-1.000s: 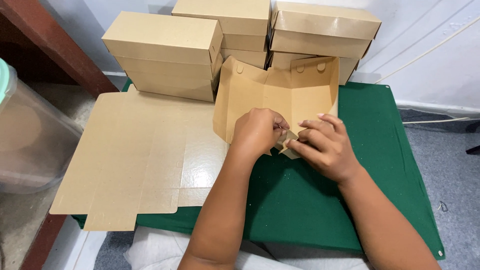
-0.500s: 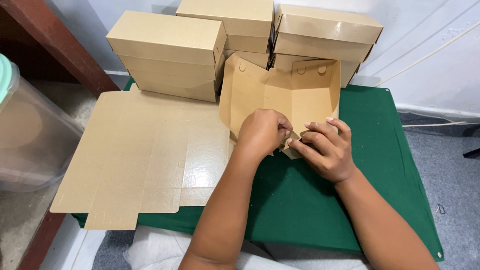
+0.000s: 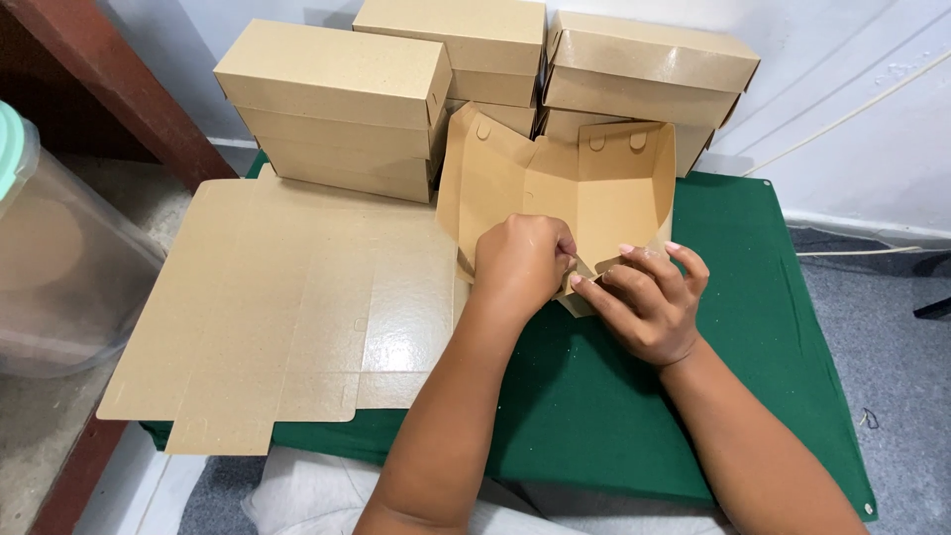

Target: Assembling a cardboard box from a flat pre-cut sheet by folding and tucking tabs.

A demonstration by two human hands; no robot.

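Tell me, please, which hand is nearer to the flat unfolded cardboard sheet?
Left. The left hand grips the half-folded box right beside the flat sheet; the right hand lies farther off, over the green cloth.

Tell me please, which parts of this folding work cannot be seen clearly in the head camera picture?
- Near corner of the half-folded box: hidden behind the left hand and right hand, so the flap's state is unclear.
- Left fingertips: curled under the hand.
- Finished boxes at the back: the rear stack is cut off by the top edge.
- Plastic container: cut off by the left edge.
- Flat cardboard sheet: its right edge lies under the left forearm.
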